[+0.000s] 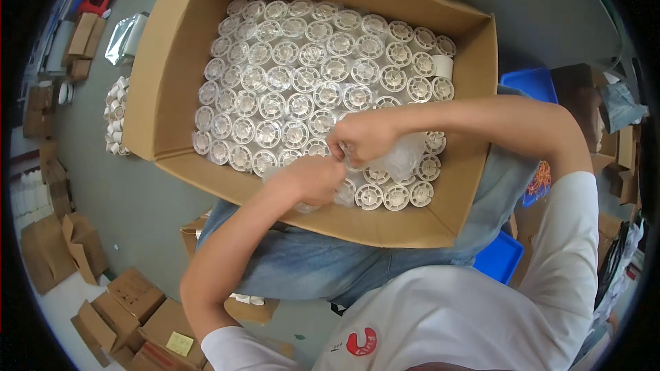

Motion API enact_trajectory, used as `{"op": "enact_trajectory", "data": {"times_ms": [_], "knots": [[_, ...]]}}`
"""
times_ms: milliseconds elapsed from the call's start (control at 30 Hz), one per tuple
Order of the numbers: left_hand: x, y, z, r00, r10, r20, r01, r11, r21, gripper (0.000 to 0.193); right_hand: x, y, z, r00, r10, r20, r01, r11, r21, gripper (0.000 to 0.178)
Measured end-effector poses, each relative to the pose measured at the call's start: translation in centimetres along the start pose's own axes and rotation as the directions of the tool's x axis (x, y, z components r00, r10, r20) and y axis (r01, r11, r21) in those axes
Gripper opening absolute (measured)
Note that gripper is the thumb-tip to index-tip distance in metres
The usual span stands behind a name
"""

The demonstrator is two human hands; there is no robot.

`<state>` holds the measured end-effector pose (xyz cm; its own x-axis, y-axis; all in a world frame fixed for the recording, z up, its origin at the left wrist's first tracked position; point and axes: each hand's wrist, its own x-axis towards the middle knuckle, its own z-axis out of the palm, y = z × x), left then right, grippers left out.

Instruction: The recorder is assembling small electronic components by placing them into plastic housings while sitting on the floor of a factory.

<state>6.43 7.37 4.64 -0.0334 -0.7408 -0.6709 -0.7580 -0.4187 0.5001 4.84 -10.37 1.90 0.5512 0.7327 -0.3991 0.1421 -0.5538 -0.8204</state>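
Observation:
A large open cardboard box [412, 230] rests across my lap. Rows of white round spool-like parts [300, 106] stand in it, spoked ends up, many under clear plastic wrap. Over the near rows my left hand [313, 178] is closed, fingertips pinching a clear plastic bag [404, 156]. Close beside it, slightly higher and to the right, my right hand [371, 136] also grips this thin plastic with curled fingers. The bag bunches out beneath my right hand, and both hands cover some parts. One white cylinder [443, 66] near the box's right wall shows its plain side.
Cardboard cartons [141, 302] stand on the floor at lower left. Left of the box lie a pile of white parts [117, 117] and a silvery package [127, 39]. Blue trays [500, 257] sit at the right, near my leg. A red stool [98, 0] is at the far left.

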Motion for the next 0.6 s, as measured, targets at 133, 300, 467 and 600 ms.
{"op": "enact_trajectory", "data": {"times_ms": [133, 300, 467, 600], "knots": [[-1.3, 0.4, -1.0, 0.999, -0.004, -0.037, -0.001, 0.992, -0.125, 0.022, -0.8, -1.2, -0.9, 0.983, 0.163, -0.079, -0.169, 0.983, -0.069, 0.033], [-2.3, 0.4, -2.0, 0.99, 0.116, -0.079, -0.135, 0.942, -0.309, 0.018, -1.2, -0.7, 1.2, 0.979, 0.04, -0.2, -0.092, 0.963, -0.255, 0.022], [-5.2, 0.9, -5.1, 0.966, 0.132, -0.222, -0.247, 0.724, -0.644, 0.018, -0.9, -2.0, 2.1, 0.978, -0.089, -0.19, 0.002, 0.91, -0.415, 0.011], [-5.0, -0.7, -5.4, 0.726, -0.346, -0.594, -0.47, 0.381, -0.796, 0.011, -1.2, -2.6, 1.9, 0.992, -0.06, -0.113, 0.021, 0.949, -0.315, 0.014]]}}
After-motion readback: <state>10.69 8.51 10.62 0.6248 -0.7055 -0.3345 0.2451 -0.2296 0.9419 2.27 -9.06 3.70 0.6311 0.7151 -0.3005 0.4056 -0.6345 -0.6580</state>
